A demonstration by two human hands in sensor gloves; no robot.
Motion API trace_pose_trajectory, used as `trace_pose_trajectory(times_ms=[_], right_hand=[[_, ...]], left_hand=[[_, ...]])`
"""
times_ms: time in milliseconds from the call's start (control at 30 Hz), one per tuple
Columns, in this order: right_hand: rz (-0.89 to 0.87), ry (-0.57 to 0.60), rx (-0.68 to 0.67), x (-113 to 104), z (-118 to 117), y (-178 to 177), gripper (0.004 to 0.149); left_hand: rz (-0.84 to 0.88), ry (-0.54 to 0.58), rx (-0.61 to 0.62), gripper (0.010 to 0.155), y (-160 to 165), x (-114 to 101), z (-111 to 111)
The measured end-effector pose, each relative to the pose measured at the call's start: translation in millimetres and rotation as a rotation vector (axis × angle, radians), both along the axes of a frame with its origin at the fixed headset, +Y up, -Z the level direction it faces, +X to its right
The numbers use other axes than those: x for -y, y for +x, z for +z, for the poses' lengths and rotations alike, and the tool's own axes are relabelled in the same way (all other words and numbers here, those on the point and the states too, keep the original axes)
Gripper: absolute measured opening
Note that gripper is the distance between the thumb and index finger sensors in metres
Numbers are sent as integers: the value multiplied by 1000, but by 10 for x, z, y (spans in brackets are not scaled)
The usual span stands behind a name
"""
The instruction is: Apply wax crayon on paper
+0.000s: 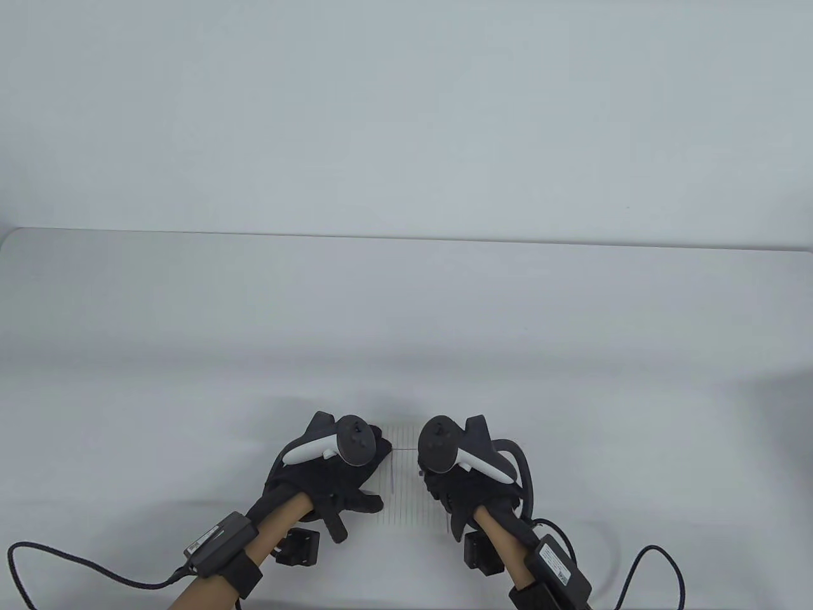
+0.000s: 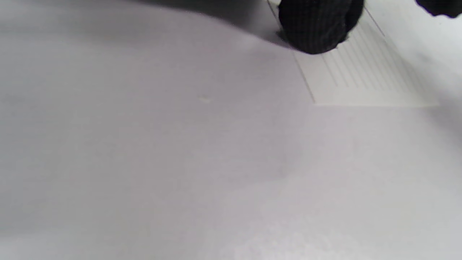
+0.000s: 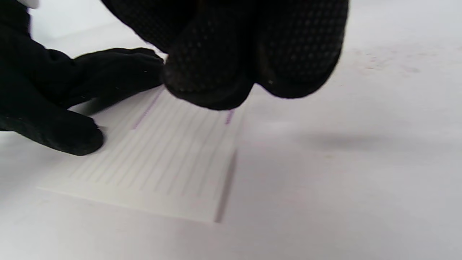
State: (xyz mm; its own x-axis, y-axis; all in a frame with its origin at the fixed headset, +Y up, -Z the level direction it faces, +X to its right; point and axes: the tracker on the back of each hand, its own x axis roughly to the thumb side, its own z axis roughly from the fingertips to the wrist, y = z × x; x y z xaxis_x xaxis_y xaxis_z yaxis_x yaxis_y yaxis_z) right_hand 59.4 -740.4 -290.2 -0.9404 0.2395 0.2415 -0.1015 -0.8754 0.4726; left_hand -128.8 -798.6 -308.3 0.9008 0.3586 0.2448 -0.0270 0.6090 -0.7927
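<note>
A small lined sheet of paper (image 1: 403, 483) lies near the table's front edge, between my hands. It also shows in the left wrist view (image 2: 361, 79) and the right wrist view (image 3: 162, 162). My left hand (image 1: 346, 483) rests flat on the sheet's left side, with its fingertips (image 3: 54, 133) pressing it down. My right hand (image 1: 444, 492) is over the sheet's right edge, its fingertips (image 3: 216, 72) bunched in a pinch. A short purple crayon tip (image 3: 229, 116) shows just under them, touching the paper; the crayon's body is hidden. A faint purple line (image 3: 146, 110) runs along the sheet.
The white table (image 1: 406, 318) reaches back to its far edge (image 1: 406, 236) under a plain wall. Black cables trail from both wrists at the left (image 1: 76, 562) and right (image 1: 660, 559) front corners.
</note>
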Motion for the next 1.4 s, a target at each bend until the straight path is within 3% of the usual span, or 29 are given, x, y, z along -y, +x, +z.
trace_pose_trajectory(times_ms=[433, 733, 1133, 1400], right_hand=[[-12, 12, -108, 171, 126, -314, 42], [140, 83, -111, 140, 147, -414, 40], [205, -89, 40, 120, -11, -31, 40], [200, -140, 99, 125, -67, 133, 40]], left_hand=[[10, -8, -4, 89, -9, 6, 1], [6, -4, -3, 89, -8, 5, -2], [5, -6, -4, 89, -8, 6, 0], [7, -8, -5, 89, -10, 13, 0]])
